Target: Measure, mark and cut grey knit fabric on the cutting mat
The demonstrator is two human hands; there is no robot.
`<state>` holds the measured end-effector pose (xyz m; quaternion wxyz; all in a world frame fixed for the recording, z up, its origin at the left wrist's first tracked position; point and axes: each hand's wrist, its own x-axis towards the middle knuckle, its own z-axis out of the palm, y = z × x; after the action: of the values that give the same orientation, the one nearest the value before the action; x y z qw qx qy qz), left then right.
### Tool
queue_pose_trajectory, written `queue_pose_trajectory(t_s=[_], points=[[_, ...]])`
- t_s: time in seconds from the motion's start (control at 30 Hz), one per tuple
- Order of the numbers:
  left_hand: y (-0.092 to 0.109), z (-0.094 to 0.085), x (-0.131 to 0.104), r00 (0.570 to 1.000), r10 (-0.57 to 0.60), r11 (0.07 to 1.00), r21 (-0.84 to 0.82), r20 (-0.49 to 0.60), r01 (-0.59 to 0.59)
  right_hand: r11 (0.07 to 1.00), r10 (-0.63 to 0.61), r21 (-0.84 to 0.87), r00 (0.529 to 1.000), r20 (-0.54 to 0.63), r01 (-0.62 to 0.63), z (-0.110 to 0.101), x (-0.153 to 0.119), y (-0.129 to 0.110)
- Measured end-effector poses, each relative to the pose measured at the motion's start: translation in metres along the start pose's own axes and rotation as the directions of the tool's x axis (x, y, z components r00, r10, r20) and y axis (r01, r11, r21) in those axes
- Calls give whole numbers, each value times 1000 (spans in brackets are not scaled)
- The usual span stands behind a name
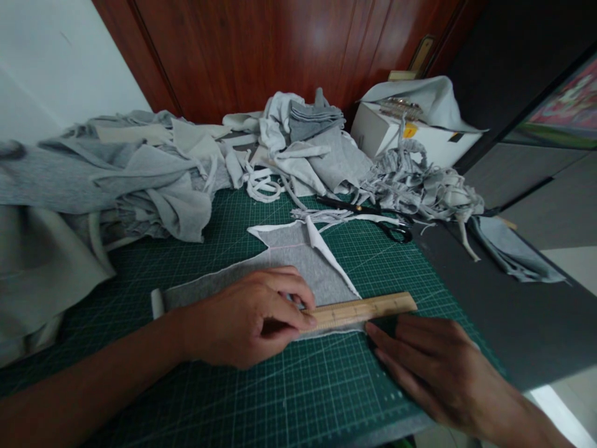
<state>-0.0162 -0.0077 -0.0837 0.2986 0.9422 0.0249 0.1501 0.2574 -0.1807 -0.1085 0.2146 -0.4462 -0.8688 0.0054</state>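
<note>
So our left hand [261, 317] has its fingers pinched down on the wooden ruler [368, 308] across some grey cloth [308, 267]; our right hand [433, 364] points loose, outstretched fingers at the cloth's edge.

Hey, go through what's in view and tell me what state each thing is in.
Wooden ruler: flat across the fabric
Grey fabric piece: spread out, edges curled
Left hand: fingers on the ruler
Right hand: fingers extended, at the fabric's edge
Cutting mat: lying flat
Scissors: lying down, open or shut unclear
Fabric strips: tangled
Folded cloth: in layers
White box: cloth on top
</note>
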Motion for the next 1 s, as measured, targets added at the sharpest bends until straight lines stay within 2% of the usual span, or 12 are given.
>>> queue_pose_trajectory(t_s=[0.37, 0.63, 1.0], points=[[-2, -1, 0, 1000, -2, 999, -38, 8, 2, 999, -31, -33, 1000, 2, 31, 0, -2, 0], [-5, 1, -2, 998, 28, 998, -49, -53, -30, 999, -39, -26, 999, 6, 39, -1, -2, 0], [-8, 0, 0, 998, 37, 996, -76, -54, -41, 1000, -1, -13, 1000, -15, 1, -6, -2, 0]])
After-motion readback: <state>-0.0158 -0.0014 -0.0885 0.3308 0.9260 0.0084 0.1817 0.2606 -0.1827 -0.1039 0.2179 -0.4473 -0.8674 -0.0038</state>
